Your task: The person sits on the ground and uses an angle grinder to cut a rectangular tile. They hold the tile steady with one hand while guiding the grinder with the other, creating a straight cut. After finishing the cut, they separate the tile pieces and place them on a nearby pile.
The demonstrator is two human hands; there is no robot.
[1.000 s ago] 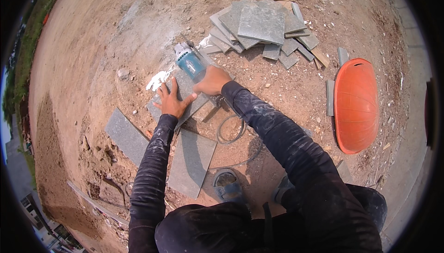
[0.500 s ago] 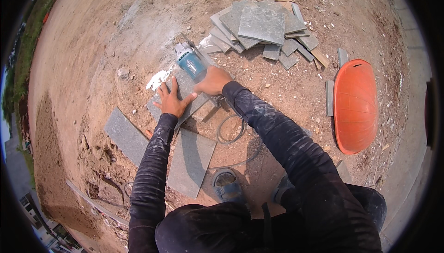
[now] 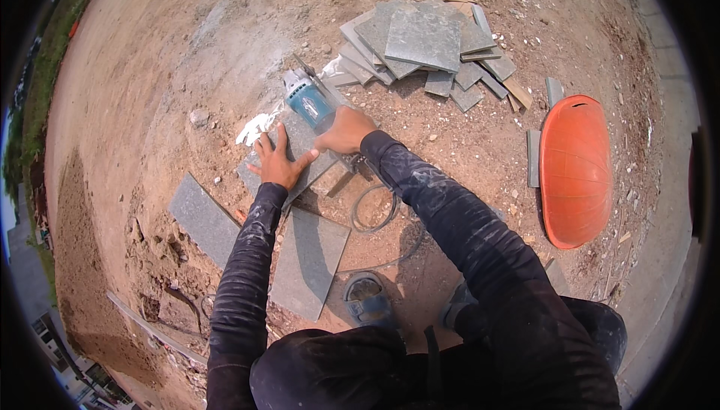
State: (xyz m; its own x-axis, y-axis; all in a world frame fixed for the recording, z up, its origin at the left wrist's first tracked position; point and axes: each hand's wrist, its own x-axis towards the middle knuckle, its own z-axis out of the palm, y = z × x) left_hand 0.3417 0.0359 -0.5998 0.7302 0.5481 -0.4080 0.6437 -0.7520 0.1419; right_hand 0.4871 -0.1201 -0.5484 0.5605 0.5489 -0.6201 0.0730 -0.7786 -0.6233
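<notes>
My right hand (image 3: 346, 131) is wrapped round the rear of a teal angle grinder (image 3: 308, 103), whose grey head points away from me. Its disc edge shows thinly at the far end, and I cannot make out whether it touches the stone. Under the grinder lies a grey stone tile (image 3: 306, 140). My left hand (image 3: 277, 161) presses on that tile with its fingers spread, the thumb stretched toward the grinder. White crumpled material (image 3: 256, 130) sits at the tile's left edge. A dark cord (image 3: 360, 219) loops on the ground below my right hand.
Two more grey tiles lie nearer me, a left one (image 3: 201, 219) and a middle one (image 3: 309, 260). A heap of stone tiles (image 3: 424, 39) stands at the far right. An orange tub-like shell (image 3: 576, 174) rests on the right, by a concrete strip (image 3: 679, 185). My sandalled foot (image 3: 367, 301) is below.
</notes>
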